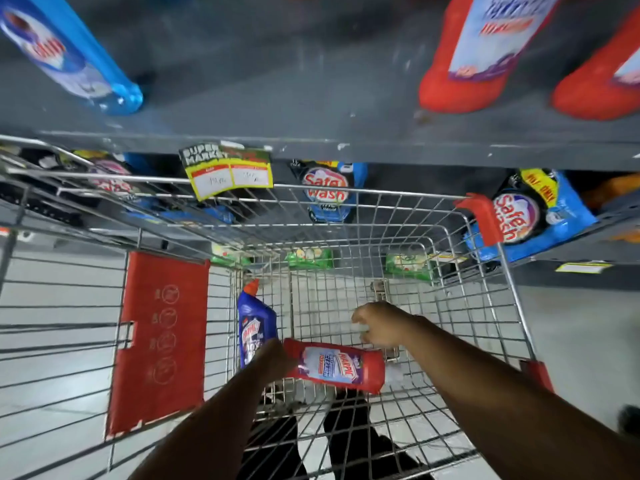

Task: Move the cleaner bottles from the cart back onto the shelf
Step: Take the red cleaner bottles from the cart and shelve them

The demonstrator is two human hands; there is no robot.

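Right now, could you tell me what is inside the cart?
A red bottle and a blue bottle lie inside the cart; both hands reach in, hiding whatever lies beneath them.

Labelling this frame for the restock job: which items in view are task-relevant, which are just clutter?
Task-relevant:
- red bottle in the cart, held by the left hand
- blue bottle in the cart
- right hand, open above the cart floor
- shelf with red bottles already on it

Clutter:
- Safe Wash pouches on the lower shelf
- price tag
- green packs
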